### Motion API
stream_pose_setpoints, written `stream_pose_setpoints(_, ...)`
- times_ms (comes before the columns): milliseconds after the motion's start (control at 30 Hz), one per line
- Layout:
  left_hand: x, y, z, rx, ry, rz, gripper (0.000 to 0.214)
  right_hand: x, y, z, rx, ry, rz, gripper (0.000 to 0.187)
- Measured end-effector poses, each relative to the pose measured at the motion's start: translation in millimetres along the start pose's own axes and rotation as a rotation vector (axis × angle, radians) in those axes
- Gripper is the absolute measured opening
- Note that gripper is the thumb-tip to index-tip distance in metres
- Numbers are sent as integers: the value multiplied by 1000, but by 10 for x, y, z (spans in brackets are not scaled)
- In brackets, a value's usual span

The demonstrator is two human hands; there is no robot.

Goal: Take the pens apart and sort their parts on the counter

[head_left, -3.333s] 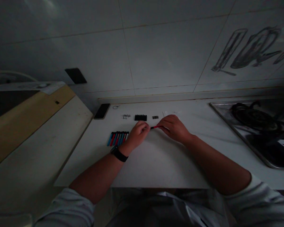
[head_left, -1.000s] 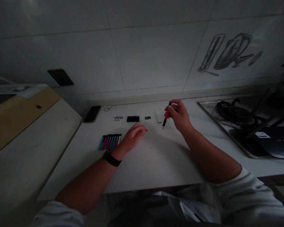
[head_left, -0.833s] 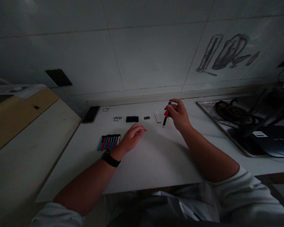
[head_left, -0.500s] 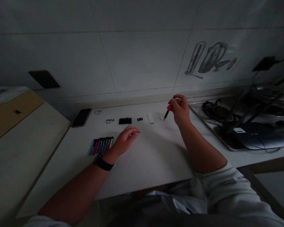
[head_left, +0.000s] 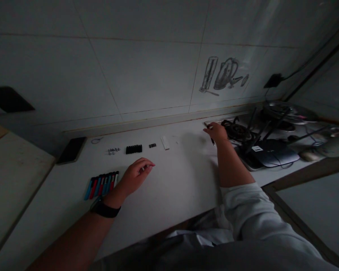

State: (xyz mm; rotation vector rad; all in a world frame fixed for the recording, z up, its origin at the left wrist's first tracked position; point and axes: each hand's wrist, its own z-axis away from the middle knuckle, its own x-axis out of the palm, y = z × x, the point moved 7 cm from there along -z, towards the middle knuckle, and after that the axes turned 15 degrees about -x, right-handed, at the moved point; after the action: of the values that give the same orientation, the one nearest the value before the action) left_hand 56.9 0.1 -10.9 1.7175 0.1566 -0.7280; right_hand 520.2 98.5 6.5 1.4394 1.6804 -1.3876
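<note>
My right hand (head_left: 217, 132) is closed around a pen (head_left: 213, 142) at the right side of the table, by the edge of the stove. Only the pen's dark lower end shows below the fingers. My left hand (head_left: 136, 174) rests low over the table with thumb and fingers curled together. Whether anything small is in it is hidden. Beside its wrist lies a row of blue, red and white pen barrels (head_left: 101, 184). Farther back are small metal pieces (head_left: 112, 151), a row of black pieces (head_left: 133, 149), small dark pieces (head_left: 152, 145) and a white strip (head_left: 165, 143).
A phone (head_left: 72, 150) and a thin loop of cord (head_left: 96, 140) lie at the back left. To the right, a black router (head_left: 275, 152) with raised antennas sits on the gas stove (head_left: 237, 130). The tiled wall (head_left: 147, 75) closes off the back.
My right hand has moved right with the pen, from over the table to the stove's edge. The view has turned right. My left hand keeps its curled pose by the pen barrels.
</note>
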Motion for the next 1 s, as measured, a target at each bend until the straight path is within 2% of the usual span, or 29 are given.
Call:
stream_pose_setpoints(67, 5, 0, -3, 0, -5, -10, 23, 131, 57, 29, -6, -129, 96, 42)
stream_pose_setpoints(133, 19, -3, -5, -4, -19, -21, 23, 225, 78, 47, -18, -205, 150, 41)
stream_pose_setpoints(300, 47, 9, -1, 0, -41, -42, 23, 302, 74, 39, -17, -300, 188, 45)
stream_pose_setpoints(433, 67, 22, 5, 10, -64, -68, 26, 305, 41, 4, -62, -372, 181, 40)
stream_pose_setpoints(1000, 62, 84, 14, 20, -63, -91, 21, 298, 121, -2, -32, -396, 251, 32)
